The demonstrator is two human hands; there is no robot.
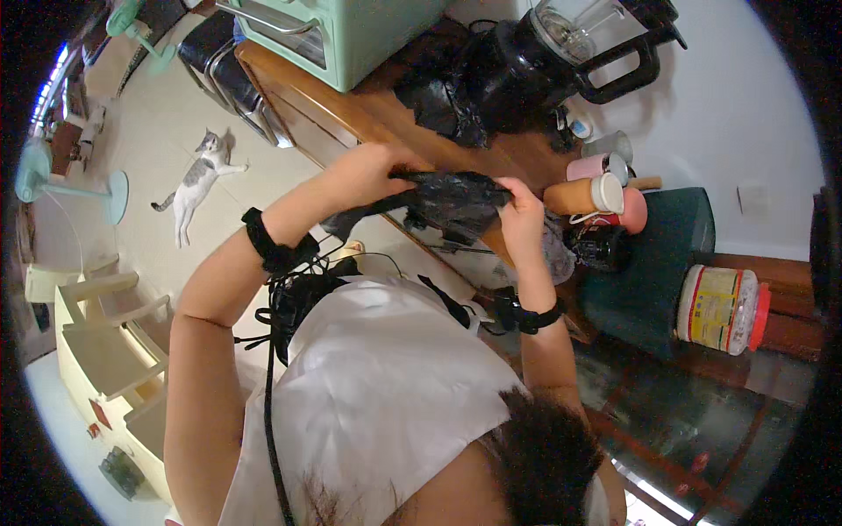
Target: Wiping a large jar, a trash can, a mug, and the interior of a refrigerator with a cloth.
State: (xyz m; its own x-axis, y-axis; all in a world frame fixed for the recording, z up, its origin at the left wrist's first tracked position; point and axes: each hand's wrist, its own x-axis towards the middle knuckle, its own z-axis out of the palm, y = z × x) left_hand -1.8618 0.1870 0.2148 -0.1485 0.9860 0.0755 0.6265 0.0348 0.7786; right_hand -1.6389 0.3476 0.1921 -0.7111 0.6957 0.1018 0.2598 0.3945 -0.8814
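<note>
A thin black plastic bag [454, 197] is stretched between my two hands, in front of a wooden countertop [421, 131]. My left hand [385, 172] grips its left end, with a loose strip hanging below. On the other side, my right hand [523, 204] pinches the bag's upper right edge between thumb and fingers. Both wrists wear black bands. More black plastic [437, 105] lies on the countertop beside a black blender [526, 66].
A mint-green oven [348, 39] stands on the countertop. Cups, including an orange one [572, 197], and a red-lidded plastic jar [717, 309] are at right. A grey-and-white cat [200, 174] lies on the floor near a black chair [217, 72] and a pale-green fan [118, 197].
</note>
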